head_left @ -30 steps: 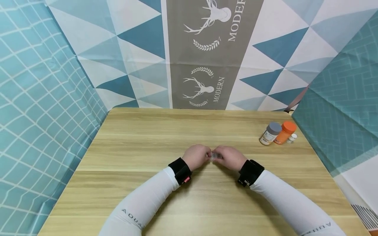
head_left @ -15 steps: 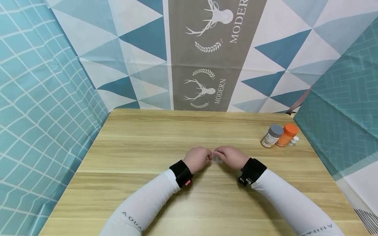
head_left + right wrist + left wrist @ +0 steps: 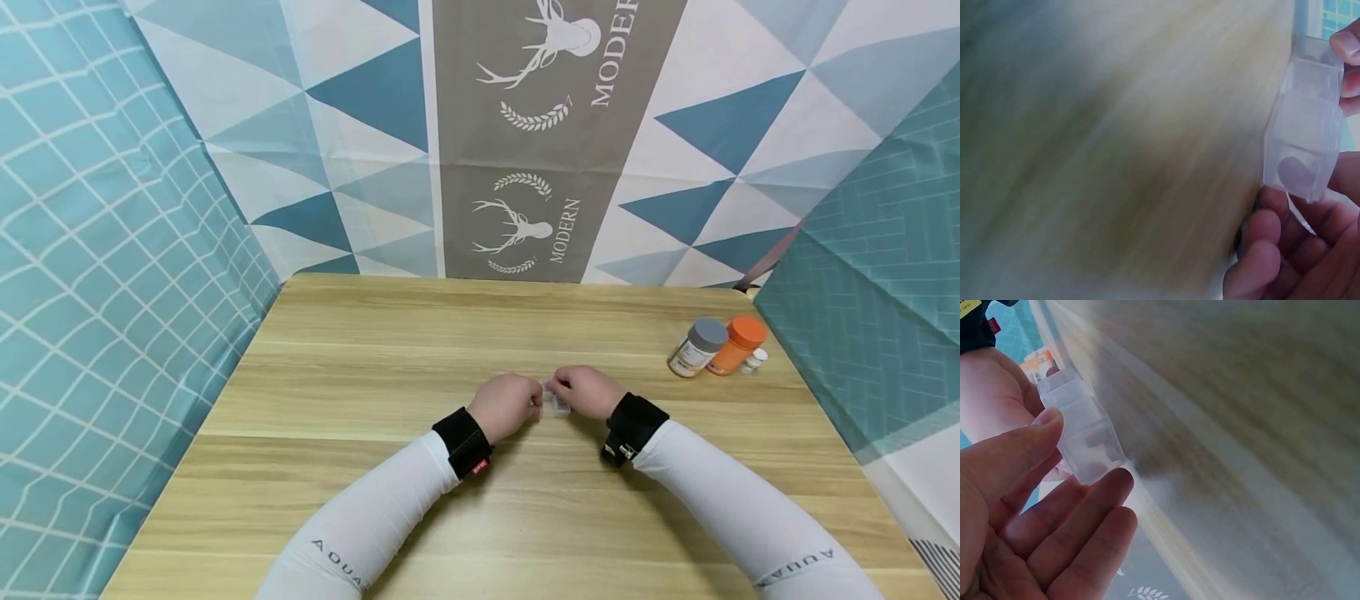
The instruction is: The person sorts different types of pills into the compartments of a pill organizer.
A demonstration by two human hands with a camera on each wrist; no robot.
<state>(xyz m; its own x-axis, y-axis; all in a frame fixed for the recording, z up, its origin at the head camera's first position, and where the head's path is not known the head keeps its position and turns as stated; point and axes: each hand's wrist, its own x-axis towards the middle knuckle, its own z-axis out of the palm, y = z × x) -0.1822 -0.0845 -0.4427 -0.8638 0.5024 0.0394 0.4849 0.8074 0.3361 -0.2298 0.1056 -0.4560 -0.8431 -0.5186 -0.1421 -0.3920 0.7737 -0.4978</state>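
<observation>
A clear plastic pill box (image 3: 561,406) with several compartments spans the gap between both hands, low over the wooden table. My left hand (image 3: 506,406) grips one end, its thumb on the side in the left wrist view while the outer fingers (image 3: 1094,544) spread loosely. At the other end, my right hand (image 3: 588,392) pinches the box between thumb and curled fingers. A thin clear edge (image 3: 1300,215), like a lid flap, shows between those fingers in the right wrist view. Through the end compartment, a dull pinkish shape (image 3: 1296,175) is visible.
On the right back of the table (image 3: 360,333) stand a grey-capped bottle (image 3: 697,348), an orange bottle (image 3: 737,346) and a small white-capped vial (image 3: 754,361). Patterned cloths hang behind the table and along both sides.
My right hand has shifted slightly up and away from the left hand, and more of the pill box shows between them. The left hand keeps its grip almost in place.
</observation>
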